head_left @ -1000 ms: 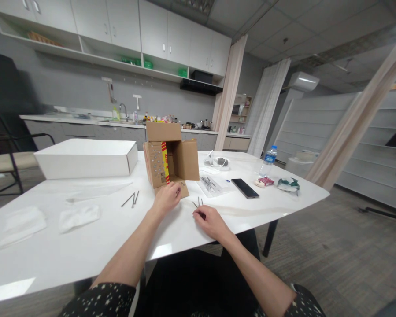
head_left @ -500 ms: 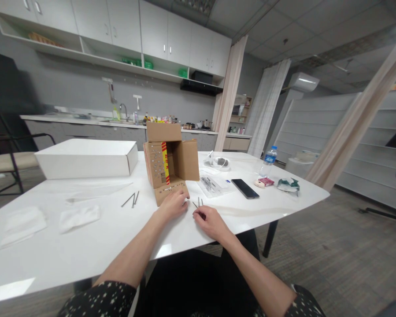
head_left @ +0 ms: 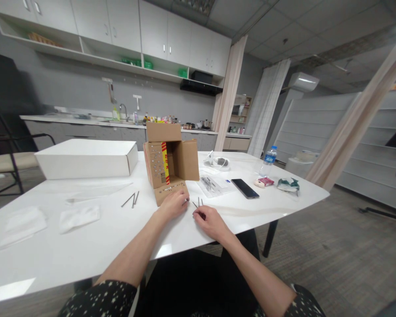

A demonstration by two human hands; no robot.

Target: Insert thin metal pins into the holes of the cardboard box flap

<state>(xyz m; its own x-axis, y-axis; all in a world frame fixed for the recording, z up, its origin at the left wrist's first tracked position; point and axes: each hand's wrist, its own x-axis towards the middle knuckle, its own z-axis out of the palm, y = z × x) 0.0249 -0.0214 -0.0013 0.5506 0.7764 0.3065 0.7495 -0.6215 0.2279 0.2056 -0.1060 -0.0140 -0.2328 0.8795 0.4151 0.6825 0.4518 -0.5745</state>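
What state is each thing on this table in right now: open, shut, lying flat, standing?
Cardboard box: on its side, flaps open.
White box: lid shut, lying flat.
Water bottle: upright, capped.
Phone: flat, screen dark.
Nails: loose on the table.
Left hand: resting at the box's lower flap.
Right hand: fingertips on the nails.

The left hand [head_left: 173, 205] is resting on the white tabletop [head_left: 85, 246] near its front edge, fingers touching the lower flap of the open cardboard box [head_left: 169, 165]. The right hand [head_left: 211, 222] is lying just beside it, its fingertips pinching at a few thin nails [head_left: 198, 203]. Two more nails [head_left: 131, 199] are lying apart to the left, near a white box [head_left: 85, 158].
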